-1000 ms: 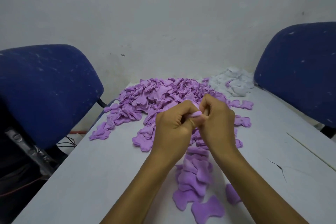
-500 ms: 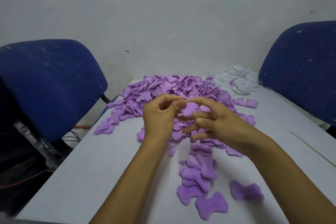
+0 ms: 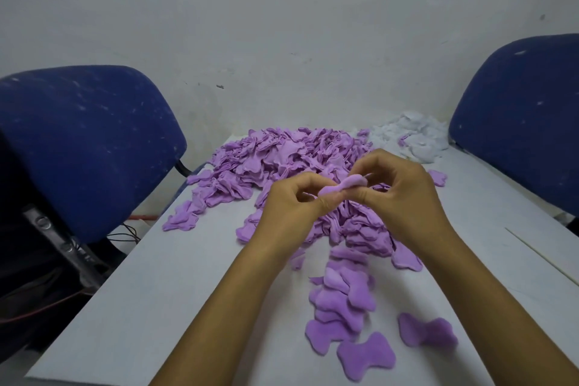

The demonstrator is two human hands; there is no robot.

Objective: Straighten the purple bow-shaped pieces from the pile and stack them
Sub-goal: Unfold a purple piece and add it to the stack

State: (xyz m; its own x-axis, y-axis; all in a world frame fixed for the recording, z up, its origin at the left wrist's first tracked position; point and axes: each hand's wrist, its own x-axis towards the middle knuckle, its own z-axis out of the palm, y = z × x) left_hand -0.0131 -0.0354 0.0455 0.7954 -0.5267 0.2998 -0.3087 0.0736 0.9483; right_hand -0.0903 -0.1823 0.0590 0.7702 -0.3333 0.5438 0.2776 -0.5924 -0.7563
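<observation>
Left hand [image 3: 289, 210]: bare, no glove, no ring or watch in view.
Right hand [image 3: 404, 200]: bare, no glove, no ring or watch in view.
Forearms: both bare up to the bottom edge of the view, no sleeve showing.
Nails: short.

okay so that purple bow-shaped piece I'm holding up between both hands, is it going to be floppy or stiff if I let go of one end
The purple bow-shaped fabric piece is probably floppy: it bends where the left hand and right hand pinch it. It is likely very light, since fingertips alone hold it up. It seems unlikely to roll or slide, because similar pieces lie flat and overlapping in the near stack on the white table.
</observation>
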